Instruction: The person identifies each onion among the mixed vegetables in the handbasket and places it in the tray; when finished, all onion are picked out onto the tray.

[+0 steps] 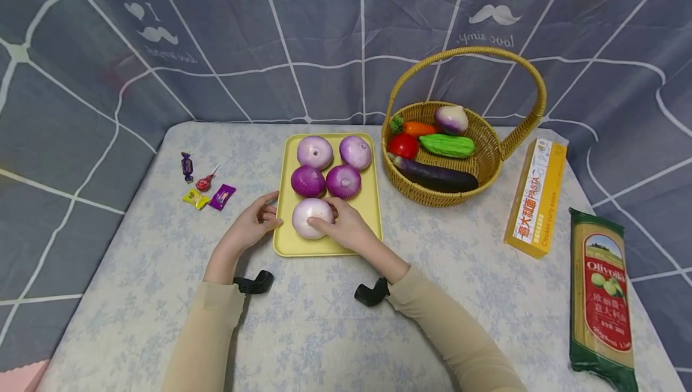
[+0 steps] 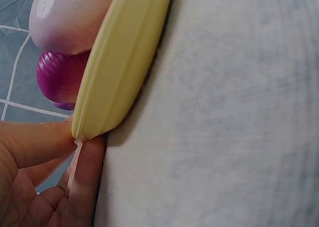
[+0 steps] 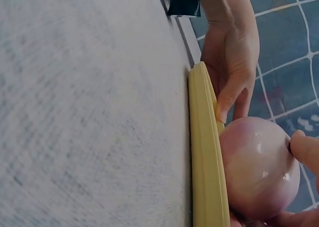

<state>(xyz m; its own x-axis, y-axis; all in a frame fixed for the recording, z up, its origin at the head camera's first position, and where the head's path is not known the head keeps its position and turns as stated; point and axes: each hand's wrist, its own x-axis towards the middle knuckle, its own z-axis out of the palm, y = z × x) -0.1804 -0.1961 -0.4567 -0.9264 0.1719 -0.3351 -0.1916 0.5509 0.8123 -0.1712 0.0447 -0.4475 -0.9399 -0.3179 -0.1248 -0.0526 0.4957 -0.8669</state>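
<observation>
My right hand (image 1: 350, 227) grips a pale purple onion (image 1: 306, 219) at the front of a yellow tray (image 1: 372, 237), thumb over the top and fingers round its right side. In the right wrist view that onion (image 3: 259, 170) sits against the tray's rim (image 3: 207, 147). My left hand (image 1: 250, 224) pinches the tray's left edge, its thumb (image 2: 40, 141) at the rim and other fingers lower on the outside. Behind the held onion lie two dark purple onions (image 1: 308, 181) side by side, then two paler ones (image 1: 315, 152) at the back of the tray.
Right of the tray stands a wicker basket (image 1: 427, 198) with toy vegetables, including an eggplant (image 1: 435, 176). A yellow pasta box (image 1: 536, 198) and a spaghetti pack (image 1: 602, 296) lie farther right. Several candies (image 1: 222, 197) and a lollipop (image 1: 204, 183) are on the left.
</observation>
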